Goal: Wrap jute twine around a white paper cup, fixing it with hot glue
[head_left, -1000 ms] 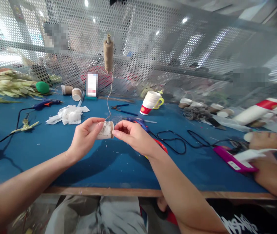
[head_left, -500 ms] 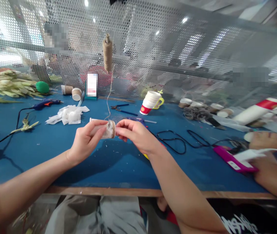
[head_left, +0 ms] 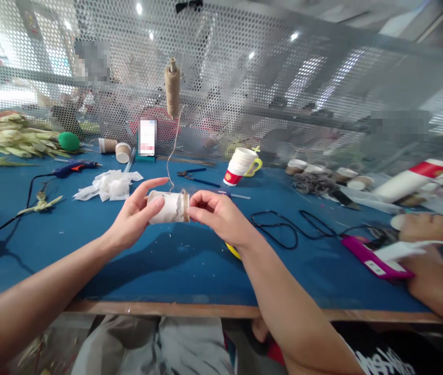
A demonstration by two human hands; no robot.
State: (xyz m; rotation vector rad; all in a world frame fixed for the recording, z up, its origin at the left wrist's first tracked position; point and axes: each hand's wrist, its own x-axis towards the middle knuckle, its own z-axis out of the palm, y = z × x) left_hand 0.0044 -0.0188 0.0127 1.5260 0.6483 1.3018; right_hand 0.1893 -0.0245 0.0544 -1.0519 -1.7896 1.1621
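Observation:
A white paper cup (head_left: 169, 208) lies sideways above the table, one end wound with brown twine and a torn-looking grey patch beside the winding. My left hand (head_left: 137, 211) grips the cup's left end, thumb across its near side and index finger raised off it. At the wound end, the fingers of my right hand (head_left: 211, 211) are pinched against the cup. A strand of twine (head_left: 173, 156) runs down to the cup from a twine spool (head_left: 172, 91) hanging on the mesh panel.
Behind the hands lie pliers (head_left: 200, 177), crumpled white material (head_left: 110, 185) and stacked paper cups (head_left: 240, 164). A glue gun (head_left: 75, 167) rests at left. Toward the right are black cable (head_left: 276, 221), a purple power strip (head_left: 377, 260) and another person's hand (head_left: 426, 227).
The cup has turned about its length, showing more white side. My left index finger has lifted off it, and my right fingers have shifted slightly right with the wound end.

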